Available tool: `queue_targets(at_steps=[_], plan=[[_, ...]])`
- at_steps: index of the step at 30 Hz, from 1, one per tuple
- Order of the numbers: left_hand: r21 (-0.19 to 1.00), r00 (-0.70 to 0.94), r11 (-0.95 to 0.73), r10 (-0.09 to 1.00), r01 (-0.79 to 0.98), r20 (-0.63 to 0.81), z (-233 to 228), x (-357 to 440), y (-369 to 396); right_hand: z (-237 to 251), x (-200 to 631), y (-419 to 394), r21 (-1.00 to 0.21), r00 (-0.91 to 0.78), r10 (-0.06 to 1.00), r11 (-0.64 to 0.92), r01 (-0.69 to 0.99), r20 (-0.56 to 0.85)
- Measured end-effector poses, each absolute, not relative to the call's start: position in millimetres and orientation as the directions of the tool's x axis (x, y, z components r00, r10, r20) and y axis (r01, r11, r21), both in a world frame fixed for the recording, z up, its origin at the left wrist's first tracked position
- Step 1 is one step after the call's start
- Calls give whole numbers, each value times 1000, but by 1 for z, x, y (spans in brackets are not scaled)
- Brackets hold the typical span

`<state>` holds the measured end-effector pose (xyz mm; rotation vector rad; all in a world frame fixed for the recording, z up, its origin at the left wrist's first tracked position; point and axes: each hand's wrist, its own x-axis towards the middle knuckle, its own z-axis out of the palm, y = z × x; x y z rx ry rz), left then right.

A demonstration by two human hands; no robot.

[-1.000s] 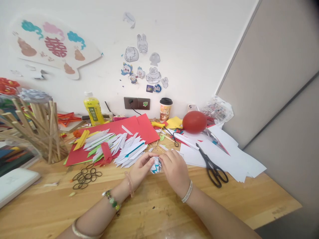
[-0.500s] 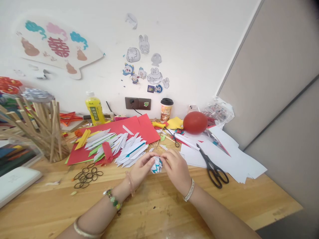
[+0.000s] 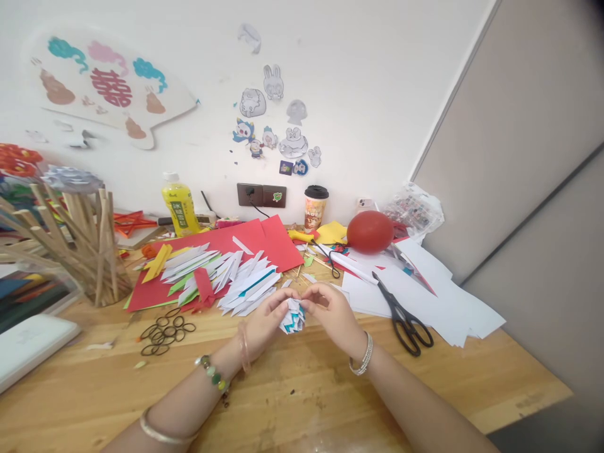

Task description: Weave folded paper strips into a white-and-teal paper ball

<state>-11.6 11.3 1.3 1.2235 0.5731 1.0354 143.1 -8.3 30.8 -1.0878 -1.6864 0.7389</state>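
Between my hands, above the near part of the table, is a small folded-paper piece (image 3: 293,318) in white and blue with zigzag layers. My left hand (image 3: 270,314) grips its left side, thumb on top. At its upper right edge, the thumb and fingertips of my right hand (image 3: 328,311) are pinched together on it; the exact contact is partly hidden. Just beyond my left hand lie many folded white paper strips (image 3: 250,286), one with a blue edge. Black scissors (image 3: 401,314) rest to the right of my right hand.
Black elastic bands (image 3: 165,331) lie left on the wooden table (image 3: 292,402). Red paper sheets (image 3: 278,242), a red balloon (image 3: 370,231), a lidded cup (image 3: 315,209) and a yellow bottle (image 3: 180,207) stand or lie behind. Wooden sticks (image 3: 101,245) fill a container; white paper sheets (image 3: 453,308) spread right.
The folded-paper piece has shifted slightly left and shows more of its side. My right hand has turned a little, its fingers more arched at the piece's edge.
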Motion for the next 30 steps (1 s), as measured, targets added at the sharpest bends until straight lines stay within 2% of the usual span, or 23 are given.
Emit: queue_targets(at_steps=[5,12,21,26,30], plan=[[924,479,65,867,-378,135,7,-12,8,27,142,-6,-962,-184,956,251,112,228],[902,437,63,888,-428,145,5,-8,10,27,144,-5,-978,-160,967,207,31,200],[913,414,64,902,-403,120,6,-9,8,26,144,-4,-989,-276,957,57,-133,92],[904,392,99,916,-415,80,12,-4,4,31,148,-6,-976,-200,955,212,-54,219],[936,350,91,936,-339,36,13,-4,3,33,149,-8,-955,-261,925,296,36,277]])
